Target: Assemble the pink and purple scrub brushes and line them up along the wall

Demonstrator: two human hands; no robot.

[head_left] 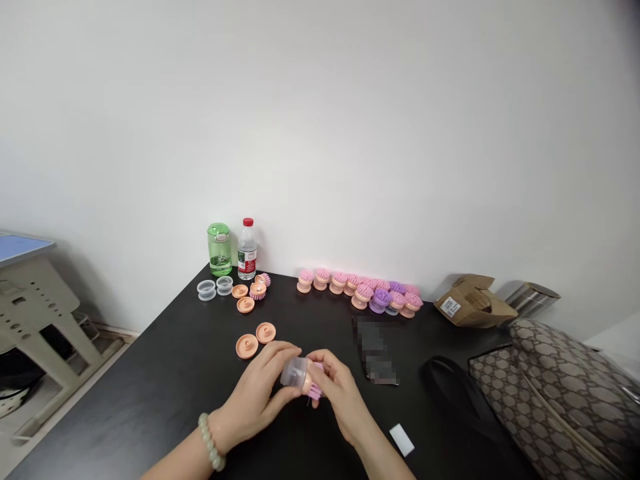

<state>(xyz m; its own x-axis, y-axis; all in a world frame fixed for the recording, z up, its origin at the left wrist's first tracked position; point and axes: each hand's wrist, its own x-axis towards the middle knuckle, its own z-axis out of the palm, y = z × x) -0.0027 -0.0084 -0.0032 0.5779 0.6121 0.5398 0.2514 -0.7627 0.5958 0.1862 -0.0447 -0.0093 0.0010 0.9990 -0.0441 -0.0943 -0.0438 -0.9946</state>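
Observation:
My left hand [257,390] has its thumb and fingers closed around a clear plastic handle piece [294,372]. My right hand [343,393] grips a pink-bristled brush head [315,390], which meets the clear piece between my hands. Fingers hide part of the joint. Just beyond my left hand lie two peach-coloured round discs, one a peach disc [247,346] with a small raised centre. Farther back are more peach discs [245,305], two clear ring-shaped pieces [206,290] and pink-bristled heads [258,291] lying tipped over.
Along the wall stand several round brushes [339,283], mostly pink with some purple. A green bottle [219,250] and a red-capped water bottle [247,252] are at the back left. On the right are a blurred dark flat object [375,350], white card [401,440], paper bag [470,301] and patterned handbag [565,393].

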